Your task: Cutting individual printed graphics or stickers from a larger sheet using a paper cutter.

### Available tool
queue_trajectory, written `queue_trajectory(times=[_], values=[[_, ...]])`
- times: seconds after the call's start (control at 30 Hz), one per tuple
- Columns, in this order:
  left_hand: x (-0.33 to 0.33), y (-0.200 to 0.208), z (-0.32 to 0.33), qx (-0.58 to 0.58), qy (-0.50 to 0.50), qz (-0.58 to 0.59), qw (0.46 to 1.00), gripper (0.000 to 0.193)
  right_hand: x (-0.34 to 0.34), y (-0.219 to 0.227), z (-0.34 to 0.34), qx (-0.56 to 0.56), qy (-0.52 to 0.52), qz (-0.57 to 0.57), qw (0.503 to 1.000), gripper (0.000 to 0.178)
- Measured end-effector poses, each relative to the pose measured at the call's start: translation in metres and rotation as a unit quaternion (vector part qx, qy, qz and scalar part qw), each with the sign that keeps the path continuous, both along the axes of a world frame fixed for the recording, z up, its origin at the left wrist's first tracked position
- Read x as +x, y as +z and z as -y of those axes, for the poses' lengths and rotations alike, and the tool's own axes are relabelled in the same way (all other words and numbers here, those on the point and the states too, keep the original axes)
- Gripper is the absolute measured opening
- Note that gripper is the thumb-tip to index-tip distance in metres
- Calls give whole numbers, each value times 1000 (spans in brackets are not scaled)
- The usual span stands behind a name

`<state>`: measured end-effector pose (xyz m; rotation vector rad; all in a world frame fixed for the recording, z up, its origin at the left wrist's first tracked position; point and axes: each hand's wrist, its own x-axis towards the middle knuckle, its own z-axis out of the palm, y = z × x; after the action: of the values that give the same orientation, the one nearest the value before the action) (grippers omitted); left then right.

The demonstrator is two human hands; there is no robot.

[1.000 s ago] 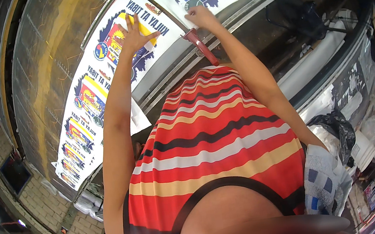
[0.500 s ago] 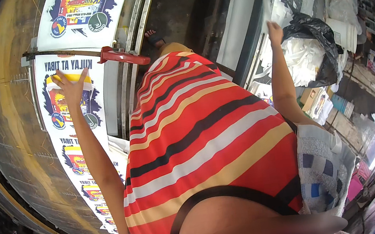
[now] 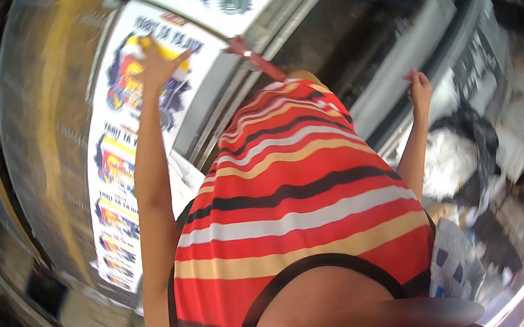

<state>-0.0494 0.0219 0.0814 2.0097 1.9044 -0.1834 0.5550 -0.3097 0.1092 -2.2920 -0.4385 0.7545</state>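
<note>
Fingers of the left hand (image 3: 158,62) spread open, pressing flat on the printed banner sheet (image 3: 131,114) at 11 o'clock, presumably to hold it smooth. Right hand (image 3: 419,88) at 2 o'clock hangs free, fingers loosely curled, gripping nothing. Compared with half a second ago, the red-handled tool (image 3: 256,59) lies nearer 12 o'clock
</note>
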Motion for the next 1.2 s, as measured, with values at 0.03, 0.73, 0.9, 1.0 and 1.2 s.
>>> queue_trajectory(times=[0.03,0.73,0.9,1.0,1.2], values=[[-1,-2,0,-2,1,-9,1000,141,-33,12,-45,38,118,-73,990,51],[10,-23,0,8,50,9,999,143,-348,-57,-409,17,564,-184,805,43],[3,-31,17,113,58,93,988,141,-374,-86,-413,70,581,-184,790,25],[-27,-23,47,105,52,44,992,137,-335,-76,-429,30,563,-200,801,28],[-70,-5,75,8,115,-27,993,132,-189,-63,-504,30,452,-75,888,28]])
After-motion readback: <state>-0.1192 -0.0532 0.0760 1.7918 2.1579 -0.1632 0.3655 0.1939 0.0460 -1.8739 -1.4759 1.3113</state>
